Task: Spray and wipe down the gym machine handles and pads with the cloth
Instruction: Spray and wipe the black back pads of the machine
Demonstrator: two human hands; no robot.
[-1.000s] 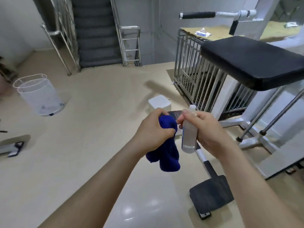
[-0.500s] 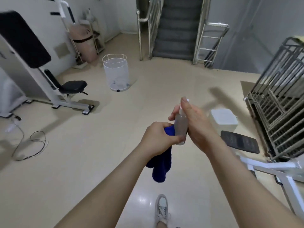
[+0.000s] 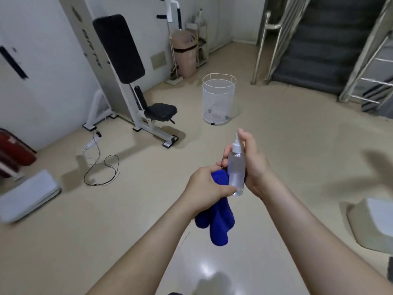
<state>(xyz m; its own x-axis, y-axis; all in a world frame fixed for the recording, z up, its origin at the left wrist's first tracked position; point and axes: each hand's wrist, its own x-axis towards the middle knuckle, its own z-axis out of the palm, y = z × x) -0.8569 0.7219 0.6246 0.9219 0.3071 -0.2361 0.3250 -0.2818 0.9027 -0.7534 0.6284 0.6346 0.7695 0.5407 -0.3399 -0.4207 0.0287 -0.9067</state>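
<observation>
My left hand (image 3: 207,189) is closed around a dark blue cloth (image 3: 217,220) that hangs down below the fist. My right hand (image 3: 252,165) grips a small clear spray bottle (image 3: 236,169) upright, its forefinger raised over the white nozzle, right beside the cloth. A white gym machine stands at the far left with a tall black back pad (image 3: 119,47), a black seat pad (image 3: 160,111) and a short black roller pad (image 3: 140,97). Both hands are well away from it, over the beige floor.
A white wire basket (image 3: 219,99) stands mid-floor. A black cable (image 3: 102,167) and power strip lie by the machine's base. A white step (image 3: 27,194) lies at the left, a white box (image 3: 374,222) at the right. Stairs with steel rails (image 3: 327,45) rise at the back right.
The view has swung left: the padded bench and steel cage have left the frame and the seated machine now shows larger. Hands keep the cloth and bottle together.
</observation>
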